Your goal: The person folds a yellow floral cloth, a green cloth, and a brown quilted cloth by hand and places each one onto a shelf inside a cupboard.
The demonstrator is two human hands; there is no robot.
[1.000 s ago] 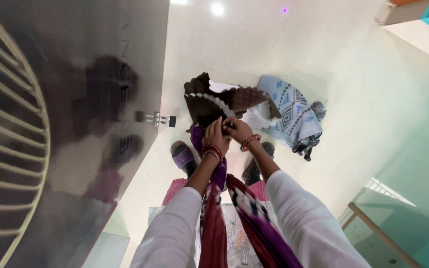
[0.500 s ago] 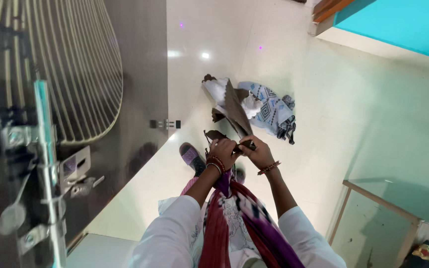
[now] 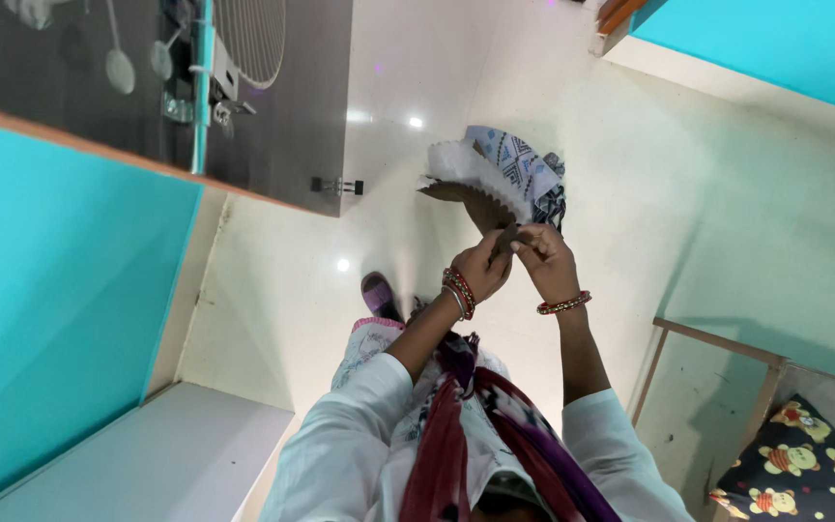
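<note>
Both the left hand and the right hand pinch the brown cloth, fingers closed on one corner. The patterned blue cloth lies on the floor beyond the fingertips. Keeping both pinches tight should hold the edge straight.

- The floor was pale, glossy tile that mirrored small ceiling lights.
- A blue-and-white patterned cloth lay crumpled on it at about 12 o'clock from the person's feet, with a dark striped bit at its right edge.
- A purple sandal stood flat on the tile, at 10 o'clock from the person's body.
- A door stopper stuck out just above the floor at 11 o'clock, at the foot of the dark door.
- A wooden frame stood on the tile at 3 o'clock.
</note>
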